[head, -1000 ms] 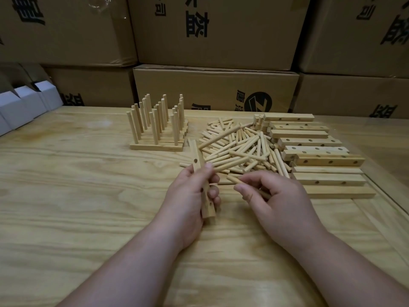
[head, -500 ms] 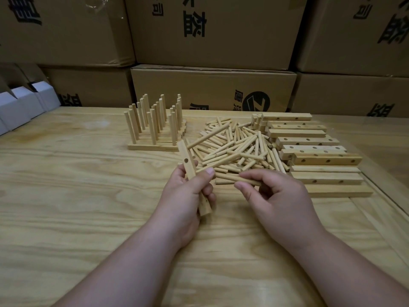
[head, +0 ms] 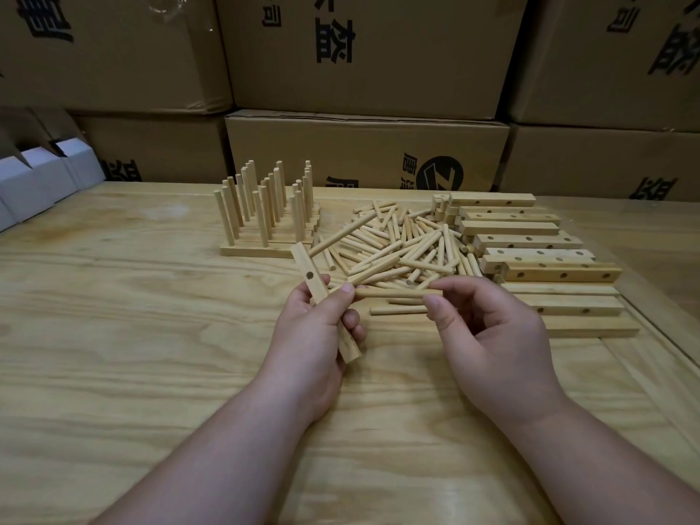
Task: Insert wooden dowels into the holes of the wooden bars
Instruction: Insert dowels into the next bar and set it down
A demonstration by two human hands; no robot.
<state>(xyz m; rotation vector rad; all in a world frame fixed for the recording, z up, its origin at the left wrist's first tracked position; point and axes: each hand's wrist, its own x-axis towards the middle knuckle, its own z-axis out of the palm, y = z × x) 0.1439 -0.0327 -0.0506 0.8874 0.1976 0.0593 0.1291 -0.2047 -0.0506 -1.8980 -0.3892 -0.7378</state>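
A wooden bar [head: 322, 297] is held slanted above the surface [head: 113, 335], its far end pointing up and away to the left, with one round hole visible on its upper face just above the fingers. The left hand [head: 314, 335] holds it around the middle, thumb across the top and fingers curled underneath, so this grip is closed on the bar. A single dowel [head: 397, 293] lies nearly level between the two hands; its left tip meets the bar at the left thumb, and its right end is pinched by the thumb and fingers of the right hand [head: 488, 335]. Whether the tip sits in a hole cannot be told. Just beyond the hands lies a loose heap of dowels [head: 397, 244]. To its right is a stack of drilled bars [head: 530, 255], and to its left stand finished bars with upright dowels [head: 265, 210]. Cardboard boxes [head: 363, 51] line the back.
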